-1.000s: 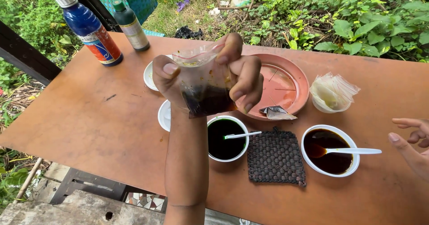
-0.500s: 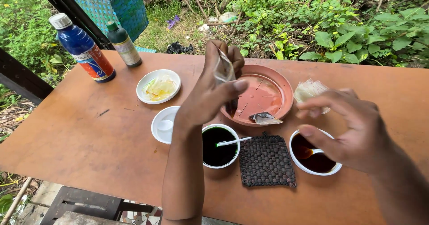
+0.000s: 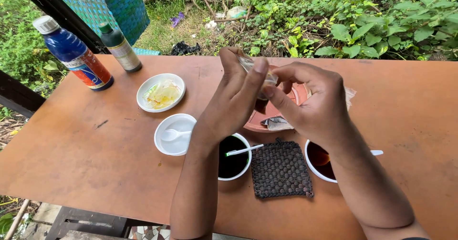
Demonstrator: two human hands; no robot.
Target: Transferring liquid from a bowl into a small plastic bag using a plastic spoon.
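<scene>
Both my hands meet above the middle of the brown table [image 3: 95,163]. My left hand [image 3: 238,94] and my right hand [image 3: 315,101] pinch a small clear plastic packet [image 3: 267,78] with dark contents between their fingertips. Under them lies a terracotta plate [image 3: 260,120] with a torn wrapper [image 3: 276,123] on it. In front of my arms stand a white bowl of dark liquid [image 3: 234,156] with a white spoon [image 3: 243,150], a dark woven mat [image 3: 280,169], and a second bowl of brown liquid [image 3: 320,159], partly hidden by my right wrist.
A blue bottle [image 3: 71,54] and a small green bottle [image 3: 120,48] stand at the far left. A white saucer with yellowish pieces [image 3: 161,93] and a white dish with a spoon [image 3: 174,134] lie left of centre. A teal woven box [image 3: 105,6] and plants lie beyond.
My right hand has come in from the right side and joined my left hand on the packet. The packet has been lowered from in front of the camera toward the plate.
</scene>
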